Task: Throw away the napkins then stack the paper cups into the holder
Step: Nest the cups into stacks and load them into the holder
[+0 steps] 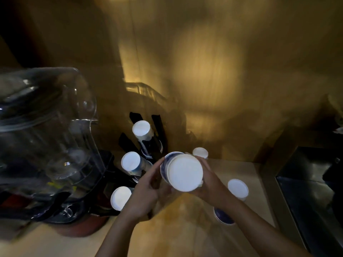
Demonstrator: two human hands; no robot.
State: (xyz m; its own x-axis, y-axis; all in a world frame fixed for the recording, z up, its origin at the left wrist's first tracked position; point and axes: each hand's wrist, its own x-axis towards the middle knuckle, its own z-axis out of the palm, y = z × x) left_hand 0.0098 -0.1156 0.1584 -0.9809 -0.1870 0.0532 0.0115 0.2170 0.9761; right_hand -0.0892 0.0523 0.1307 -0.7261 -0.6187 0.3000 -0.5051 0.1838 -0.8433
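Observation:
Both hands hold an upside-down stack of paper cups (183, 172), white base facing up, blue print on the sides. My left hand (146, 190) grips its left side and my right hand (209, 180) its right. To the left stands the black cup holder (157, 125) with upside-down cup stacks (141, 129) (130, 161) (120, 198) in its slots. Loose upturned cups stand on the counter: one behind the held stack (200, 152), one to the right (238, 188), and another partly hidden under my right forearm (222, 217). No napkins show.
A large clear water dispenser jug (46, 141) fills the left side on a dark base. The wooden counter (176, 229) runs toward me. A dark metal sink or appliance (311, 191) lies at the right. A wooden wall stands behind.

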